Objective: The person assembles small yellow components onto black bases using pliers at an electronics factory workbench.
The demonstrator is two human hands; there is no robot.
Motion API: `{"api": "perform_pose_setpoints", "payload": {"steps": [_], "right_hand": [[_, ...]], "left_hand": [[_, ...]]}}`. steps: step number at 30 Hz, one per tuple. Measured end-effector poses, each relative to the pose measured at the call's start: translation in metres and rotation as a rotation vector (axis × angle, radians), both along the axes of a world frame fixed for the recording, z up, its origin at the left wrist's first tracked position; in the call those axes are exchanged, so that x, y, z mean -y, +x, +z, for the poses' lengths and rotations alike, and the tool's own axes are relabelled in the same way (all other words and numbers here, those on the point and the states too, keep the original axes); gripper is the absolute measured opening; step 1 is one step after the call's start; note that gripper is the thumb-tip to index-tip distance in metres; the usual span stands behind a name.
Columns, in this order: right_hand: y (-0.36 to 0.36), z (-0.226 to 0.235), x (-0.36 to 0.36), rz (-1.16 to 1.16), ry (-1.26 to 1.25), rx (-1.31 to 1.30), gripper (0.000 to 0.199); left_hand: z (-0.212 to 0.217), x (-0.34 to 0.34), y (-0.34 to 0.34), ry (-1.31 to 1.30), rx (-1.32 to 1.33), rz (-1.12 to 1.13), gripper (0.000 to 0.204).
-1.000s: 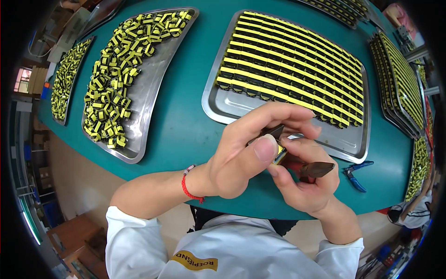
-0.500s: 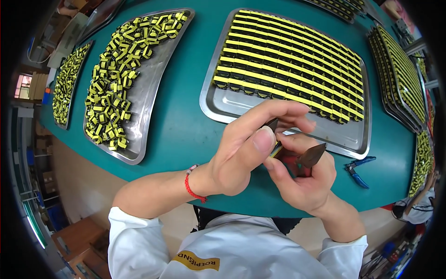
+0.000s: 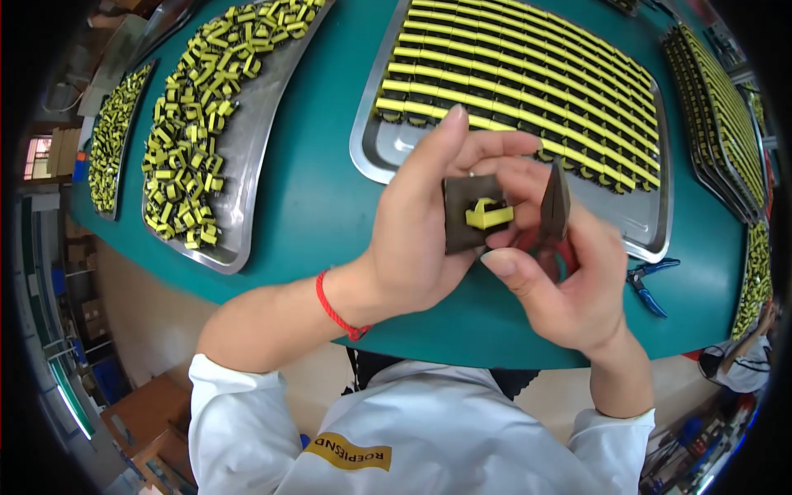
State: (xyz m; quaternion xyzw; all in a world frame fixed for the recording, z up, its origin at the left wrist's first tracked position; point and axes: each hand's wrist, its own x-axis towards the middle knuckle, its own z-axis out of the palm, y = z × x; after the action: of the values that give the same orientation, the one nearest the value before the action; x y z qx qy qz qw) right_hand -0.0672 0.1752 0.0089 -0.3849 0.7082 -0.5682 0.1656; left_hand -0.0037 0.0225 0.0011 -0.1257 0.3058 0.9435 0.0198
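Observation:
My left hand (image 3: pixel 421 231) holds a dark brown flat block (image 3: pixel 464 216) upright, with a small yellow part (image 3: pixel 488 215) sitting on its face. My right hand (image 3: pixel 569 280) grips red-handled pliers (image 3: pixel 554 216), whose dark jaws point up right beside the yellow part. My right thumb rests under the block. Both hands hover above the teal table (image 3: pixel 305 206), just in front of the metal tray (image 3: pixel 375 157) of neatly rowed yellow-and-black parts (image 3: pixel 536 91).
A second metal tray (image 3: pixel 247 165) at left holds a loose heap of yellow parts (image 3: pixel 198 140). More filled trays (image 3: pixel 726 124) stand at right, another (image 3: pixel 111 140) at far left. Blue-handled pliers (image 3: pixel 648 285) lie on the table at right.
Both hands have lifted and turned: the brown block now faces me with the yellow part showing, and the pliers have swung from lying flat to pointing upward.

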Motion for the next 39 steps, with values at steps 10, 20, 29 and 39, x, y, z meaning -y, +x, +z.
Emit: {"api": "perform_pose_setpoints", "payload": {"steps": [10,20,29,39], "right_hand": [[-0.007,0.001,-0.001,0.046,0.102,-0.403,0.033],[-0.006,-0.001,0.002,0.027,0.116,-0.443,0.029],[-0.007,-0.001,0.003,0.009,0.138,-0.463,0.028],[-0.008,-0.004,0.002,-0.004,0.152,-0.471,0.026]], "left_hand": [[-0.001,-0.006,-0.002,0.133,0.122,0.018,0.066],[-0.007,-0.008,-0.001,0.140,0.139,0.055,0.054],[-0.007,-0.011,-0.001,0.118,0.214,0.074,0.052],[-0.006,-0.012,0.002,0.070,0.166,0.056,0.040]]}}
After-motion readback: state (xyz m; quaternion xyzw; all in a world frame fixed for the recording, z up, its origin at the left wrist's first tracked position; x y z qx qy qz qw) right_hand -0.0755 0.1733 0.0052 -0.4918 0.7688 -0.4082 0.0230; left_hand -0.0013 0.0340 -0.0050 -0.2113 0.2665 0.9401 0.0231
